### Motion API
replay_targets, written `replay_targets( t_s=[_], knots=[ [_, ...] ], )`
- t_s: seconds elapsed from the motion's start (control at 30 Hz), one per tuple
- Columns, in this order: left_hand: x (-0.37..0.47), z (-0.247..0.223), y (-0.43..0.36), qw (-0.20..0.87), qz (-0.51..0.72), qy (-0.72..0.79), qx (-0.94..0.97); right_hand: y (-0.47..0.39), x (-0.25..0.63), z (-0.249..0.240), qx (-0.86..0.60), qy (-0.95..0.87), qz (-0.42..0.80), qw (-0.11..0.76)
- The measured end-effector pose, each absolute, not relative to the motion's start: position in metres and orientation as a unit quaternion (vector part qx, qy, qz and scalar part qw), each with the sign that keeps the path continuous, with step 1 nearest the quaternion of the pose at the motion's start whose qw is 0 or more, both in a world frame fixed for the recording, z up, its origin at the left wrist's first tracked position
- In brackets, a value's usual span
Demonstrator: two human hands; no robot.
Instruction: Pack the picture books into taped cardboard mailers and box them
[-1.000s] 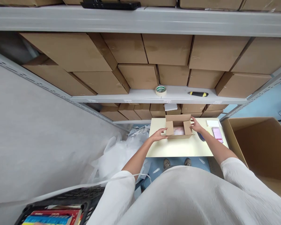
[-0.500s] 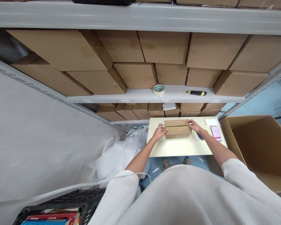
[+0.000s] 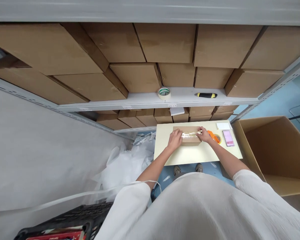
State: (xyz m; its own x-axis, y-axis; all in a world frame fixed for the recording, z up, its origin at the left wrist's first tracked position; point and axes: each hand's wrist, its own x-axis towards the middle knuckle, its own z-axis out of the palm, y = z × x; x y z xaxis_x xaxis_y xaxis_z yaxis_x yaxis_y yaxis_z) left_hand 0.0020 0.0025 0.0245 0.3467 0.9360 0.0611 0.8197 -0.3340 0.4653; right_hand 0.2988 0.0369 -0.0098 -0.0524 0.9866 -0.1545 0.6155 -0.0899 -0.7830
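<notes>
A small brown cardboard box lies on the cream tabletop. Across its top, a shiny strip of clear packing tape runs from one of my hands to the other. My left hand is closed at the strip's left end, against the box. At the right end, my right hand pinches the strip near the box's edge. Just right of that hand rests an orange tape dispenser with a yellowish roll, partly behind my forearm. My fingertips are small in view, so their exact contact with the box is unclear.
A phone-like pink item and a white card lie on the table's right side. A large open carton stands beside it. The shelf ahead carries boxes, a tape roll and a yellow-black cutter.
A clear tape strip now spans the box top, where a seam between flaps showed before. The orange dispenser has appeared right of the box. My view has shifted slightly.
</notes>
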Motion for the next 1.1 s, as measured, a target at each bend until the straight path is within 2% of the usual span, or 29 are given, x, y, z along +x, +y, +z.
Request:
replay_targets(
  t_s=[0.1,0.27,0.37,0.5,0.63,0.87,1.1],
  knots=[
    [0.017,0.028,0.0,0.178,0.102,0.487,0.849,0.033,0.298,-0.008,-0.64,-0.623,0.369,0.255],
    [0.025,0.026,-0.004,0.153,0.068,0.49,0.855,0.006,0.324,-0.01,-0.698,-0.585,0.312,0.273],
    [0.027,0.025,-0.009,0.144,0.056,0.497,0.854,-0.012,0.355,-0.016,-0.791,-0.532,0.241,0.185],
    [0.031,0.023,-0.015,0.144,0.055,0.503,0.85,-0.026,0.381,-0.026,-0.828,-0.516,0.215,0.041],
    [0.032,0.021,-0.016,0.145,0.062,0.509,0.846,-0.026,0.38,-0.03,-0.822,-0.523,0.223,-0.019],
    [0.031,0.018,-0.015,0.139,0.053,0.512,0.846,-0.022,0.375,-0.027,-0.813,-0.528,0.245,-0.026],
    [0.03,0.016,-0.013,0.141,0.061,0.512,0.845,-0.012,0.4,0.001,-0.821,-0.511,0.252,0.048]
  ],
)
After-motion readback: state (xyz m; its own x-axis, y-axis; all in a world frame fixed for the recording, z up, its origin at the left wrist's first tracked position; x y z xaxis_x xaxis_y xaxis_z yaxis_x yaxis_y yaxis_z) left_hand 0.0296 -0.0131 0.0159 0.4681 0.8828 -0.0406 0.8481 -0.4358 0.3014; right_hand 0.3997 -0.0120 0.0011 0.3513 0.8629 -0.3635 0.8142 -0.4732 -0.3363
